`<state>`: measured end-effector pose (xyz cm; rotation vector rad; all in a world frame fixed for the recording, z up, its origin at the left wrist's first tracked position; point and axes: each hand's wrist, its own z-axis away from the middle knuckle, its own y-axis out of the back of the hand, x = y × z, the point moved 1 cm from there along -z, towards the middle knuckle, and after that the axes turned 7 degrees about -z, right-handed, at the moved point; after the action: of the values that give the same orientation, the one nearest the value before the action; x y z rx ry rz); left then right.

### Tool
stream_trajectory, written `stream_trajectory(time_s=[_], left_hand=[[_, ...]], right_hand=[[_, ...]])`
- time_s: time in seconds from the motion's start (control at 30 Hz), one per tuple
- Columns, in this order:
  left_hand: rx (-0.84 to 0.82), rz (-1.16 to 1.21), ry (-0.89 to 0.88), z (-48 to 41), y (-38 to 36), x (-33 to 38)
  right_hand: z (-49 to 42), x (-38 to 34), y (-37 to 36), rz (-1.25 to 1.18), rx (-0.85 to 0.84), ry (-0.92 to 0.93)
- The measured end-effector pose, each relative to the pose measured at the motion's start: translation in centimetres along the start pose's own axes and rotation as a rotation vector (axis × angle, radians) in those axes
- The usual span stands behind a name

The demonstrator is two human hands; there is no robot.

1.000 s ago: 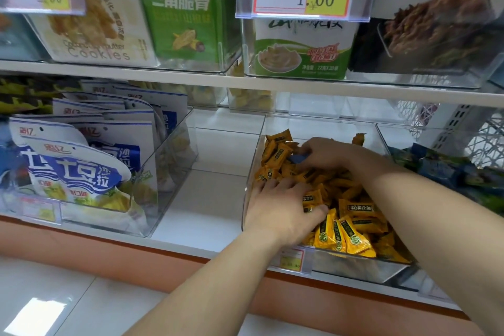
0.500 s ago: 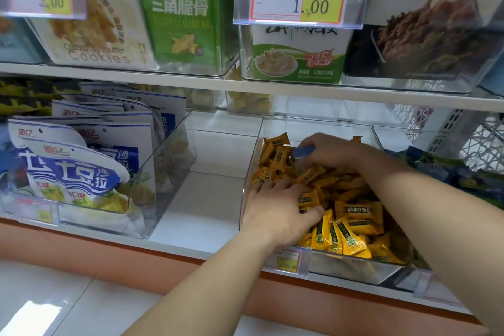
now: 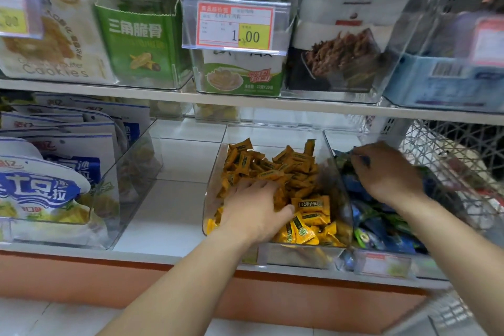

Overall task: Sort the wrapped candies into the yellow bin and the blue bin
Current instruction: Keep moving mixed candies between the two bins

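A clear bin (image 3: 216, 172) on the lower shelf holds a heap of yellow wrapped candies (image 3: 272, 169). My left hand (image 3: 253, 210) lies on that heap near the front, its fingers spread among the wrappers and its thumb out to the right. To the right stands a second clear bin (image 3: 341, 142) filled with blue and green wrapped candies (image 3: 381, 237). My right hand (image 3: 387, 172) hovers over its back part, knuckles up and fingers curled. It pinches a blue wrapped candy (image 3: 364, 161), and most of that candy is hidden by the fingers.
A bare stretch of white shelf (image 3: 174, 172) separates the yellow bin from a clear bin of blue-and-white snack bags (image 3: 54, 185) on the left. A white mesh basket (image 3: 450, 158) stands at the far right. The upper shelf edge (image 3: 245, 103) and a price tag (image 3: 236, 25) overhang the bins.
My right hand has left the yellow bin with the blue candy and moved right, over the blue bin. My left hand stays on the yellow candies.
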<state>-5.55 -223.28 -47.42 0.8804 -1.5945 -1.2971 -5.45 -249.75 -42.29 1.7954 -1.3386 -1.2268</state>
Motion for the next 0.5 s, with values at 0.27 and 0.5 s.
stream_trajectory(time_s=[0.27,0.5], left_hand=[[0.351,0.144,0.049,0.6,4.5,-3.4],[0.292,0.335,0.303,2.2,4.3,-9.9]], right_hand=[[-2.2,-6.5,-2.9,-0.048,-0.178,0.001],[-5.9,-15.0,-11.4,-0.311,-0.659,0.313]])
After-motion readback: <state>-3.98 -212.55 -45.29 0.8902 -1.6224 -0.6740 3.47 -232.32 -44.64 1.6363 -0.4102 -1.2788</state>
